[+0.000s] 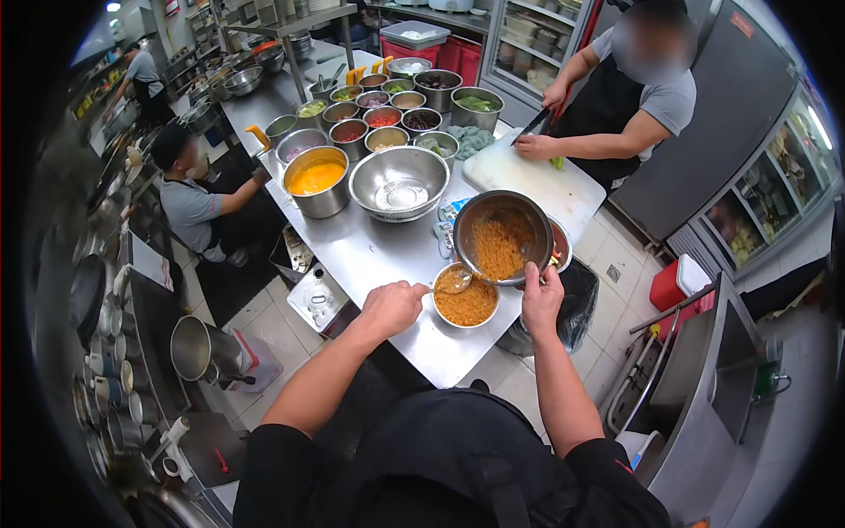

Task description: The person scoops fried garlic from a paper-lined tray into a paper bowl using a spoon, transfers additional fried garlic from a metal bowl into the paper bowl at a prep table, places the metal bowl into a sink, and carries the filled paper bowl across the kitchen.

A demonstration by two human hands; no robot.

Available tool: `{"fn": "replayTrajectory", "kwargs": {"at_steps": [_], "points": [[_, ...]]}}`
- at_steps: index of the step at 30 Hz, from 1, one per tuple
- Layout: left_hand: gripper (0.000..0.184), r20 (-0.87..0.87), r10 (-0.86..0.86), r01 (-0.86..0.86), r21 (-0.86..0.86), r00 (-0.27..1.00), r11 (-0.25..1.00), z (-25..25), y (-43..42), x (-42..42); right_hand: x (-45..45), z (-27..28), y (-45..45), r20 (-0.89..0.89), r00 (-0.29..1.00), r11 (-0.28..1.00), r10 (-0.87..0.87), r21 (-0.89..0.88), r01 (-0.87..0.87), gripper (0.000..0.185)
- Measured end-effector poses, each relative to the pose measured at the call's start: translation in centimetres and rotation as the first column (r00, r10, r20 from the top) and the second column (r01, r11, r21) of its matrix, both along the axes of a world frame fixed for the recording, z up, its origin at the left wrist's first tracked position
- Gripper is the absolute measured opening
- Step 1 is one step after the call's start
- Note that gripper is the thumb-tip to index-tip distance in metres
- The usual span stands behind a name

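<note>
My right hand (541, 301) grips the rim of a metal bowl (487, 205), tilted over the table's front corner. Orange-brown crumbly food (502, 242) lies inside it. Just below stands a smaller round metal container (437, 308), filled with the same crumbly food (466, 304). My left hand (393, 308) is closed on the handle of a metal spoon (459, 280), whose head rests in the smaller container's food. A blue and white packet (446, 231) lies behind, partly covered by the tilted bowl.
An empty-looking steel bowl (399, 180) and a pot of yellow-orange liquid (318, 179) stand ahead on the steel table (348, 255). Several ingredient tins (383, 116) fill its back. A co-worker (616, 97) cuts greens on a white board (546, 182); another person (198, 194) crouches at left.
</note>
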State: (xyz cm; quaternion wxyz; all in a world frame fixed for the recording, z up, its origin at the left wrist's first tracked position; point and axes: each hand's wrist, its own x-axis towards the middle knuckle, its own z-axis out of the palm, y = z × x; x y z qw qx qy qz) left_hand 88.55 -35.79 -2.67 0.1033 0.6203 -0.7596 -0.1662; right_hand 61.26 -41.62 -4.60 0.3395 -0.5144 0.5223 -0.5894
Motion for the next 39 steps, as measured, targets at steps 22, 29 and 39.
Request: {"fn": "replayTrajectory", "kwargs": {"at_steps": [22,29,39], "points": [[0.025,0.085,-0.107,0.103,0.042,0.991,0.994,1.5,0.0,-1.8,-0.7,-1.1,-0.4,-0.012,1.0,0.999,-0.012,0.051,0.012,0.019],[0.012,-0.103,-0.06,0.035,-0.224,0.993,0.974,3.6,0.1,-0.6,-1.1,-1.6,-0.8,-0.013,0.999,0.997,0.034,0.075,-0.033,0.018],[0.041,0.004,-0.059,0.056,-0.398,0.998,0.916,2.1,-5.1,-4.6,0.1,-1.7,-0.9,-0.061,0.998,0.999,0.022,0.043,-0.02,0.023]]}}
